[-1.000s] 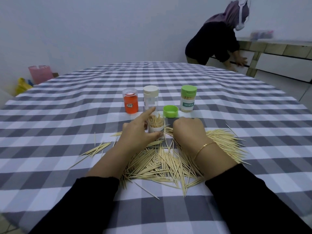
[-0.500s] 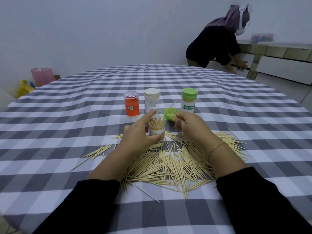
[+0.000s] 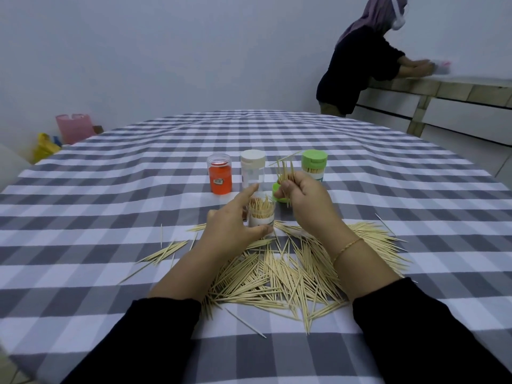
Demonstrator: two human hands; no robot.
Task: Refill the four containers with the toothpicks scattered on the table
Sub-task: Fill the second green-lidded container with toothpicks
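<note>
An open clear container [image 3: 261, 214], partly filled with upright toothpicks, stands on the checked tablecloth [image 3: 110, 217]. My left hand [image 3: 232, 228] grips it from the left side. My right hand [image 3: 307, 200] pinches a small bunch of toothpicks [image 3: 284, 169], points up, just right of and above the container's mouth. A big heap of loose toothpicks [image 3: 277, 275] lies in front of me. Behind stand an orange container [image 3: 219, 173], a white-capped container [image 3: 252, 169] and a green-capped container [image 3: 314, 164]. A loose green lid [image 3: 277, 191] lies by my right hand.
A few stray toothpicks [image 3: 163, 252] lie left of the heap. Another person [image 3: 363, 56] bends over a counter [image 3: 457, 90] at the back right. A pink bin [image 3: 74, 128] and yellow bag [image 3: 45, 146] sit on the floor at the far left.
My right hand has lifted off the heap with a bunch of toothpicks and risen beside the open container. My left hand has stayed on the container.
</note>
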